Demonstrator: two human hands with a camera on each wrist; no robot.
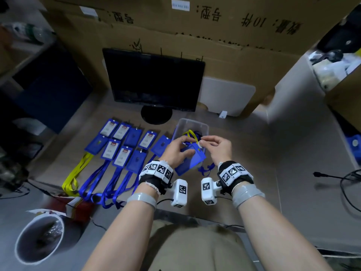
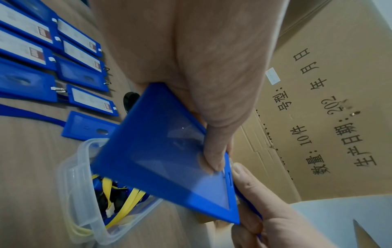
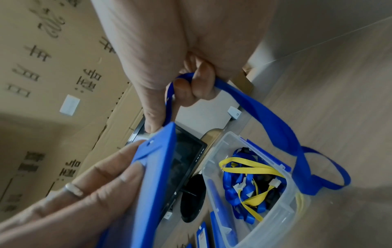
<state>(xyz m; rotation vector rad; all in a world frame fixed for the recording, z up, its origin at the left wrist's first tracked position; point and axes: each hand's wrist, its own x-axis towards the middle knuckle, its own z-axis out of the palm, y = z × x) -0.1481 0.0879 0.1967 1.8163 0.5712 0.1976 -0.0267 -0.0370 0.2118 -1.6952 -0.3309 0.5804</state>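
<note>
My left hand [image 1: 180,150] grips a blue badge holder [image 1: 192,160] above the table, thumb on its clear window [image 2: 169,161] and fingers behind it [image 3: 118,181]. My right hand [image 1: 212,144] pinches the holder's top edge with thumb and forefinger at a white clip. Its other fingers [image 3: 191,89] curl round a blue lanyard [image 3: 275,124], which hangs in loops [image 1: 205,170] below the holder. Just behind both hands stands a clear plastic box [image 1: 203,127] holding blue and yellow lanyards [image 3: 246,182].
Two rows of blue badge holders [image 1: 125,143] with lanyards [image 1: 97,182] lie at the left. A dark monitor [image 1: 154,81] stands behind, in front of cardboard boxes [image 1: 214,36]. A white bin [image 1: 39,239] sits near left and cables [image 1: 347,182] lie at the right.
</note>
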